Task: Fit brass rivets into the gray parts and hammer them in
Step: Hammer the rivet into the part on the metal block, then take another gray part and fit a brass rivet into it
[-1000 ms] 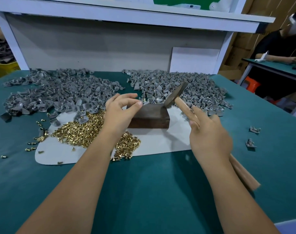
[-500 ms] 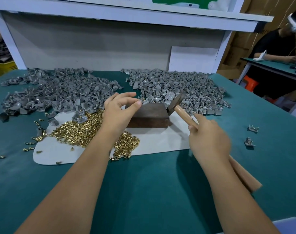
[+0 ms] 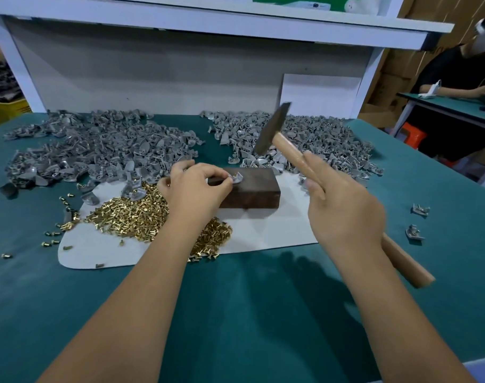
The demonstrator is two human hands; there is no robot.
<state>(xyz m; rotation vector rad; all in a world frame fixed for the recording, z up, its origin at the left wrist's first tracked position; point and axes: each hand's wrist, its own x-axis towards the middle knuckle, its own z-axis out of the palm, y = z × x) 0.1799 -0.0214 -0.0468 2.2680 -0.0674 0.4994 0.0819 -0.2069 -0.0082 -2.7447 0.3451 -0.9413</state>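
Under both hands spreads a teal counter point(image 3: 249, 313), with a white mat point(image 3: 263, 233) lying beneath the work. The left hand point(image 3: 193, 189) pinches a small gray part point(image 3: 236, 178) down on top of a dark wooden block point(image 3: 252, 190), a glint of brass showing in the part. The right hand point(image 3: 343, 214) is wrapped around the wooden handle of a hammer point(image 3: 288, 146), whose dark head is raised above and just beyond the block. Below and left of the left hand, a heap of brass rivets point(image 3: 133, 214) covers the mat, a few strays scattered onto the teal. Beyond the left hand lies a broad pile of gray parts point(image 3: 89, 150); beyond the right hand, a second pile point(image 3: 318, 139). Two loose gray pieces point(image 3: 417, 222) lie to the right of the right hand. A gray back panel point(image 3: 166, 78) and a white shelf point(image 3: 208, 20) close off the far edge. Far right, another person point(image 3: 454, 76) sits at a separate teal table.
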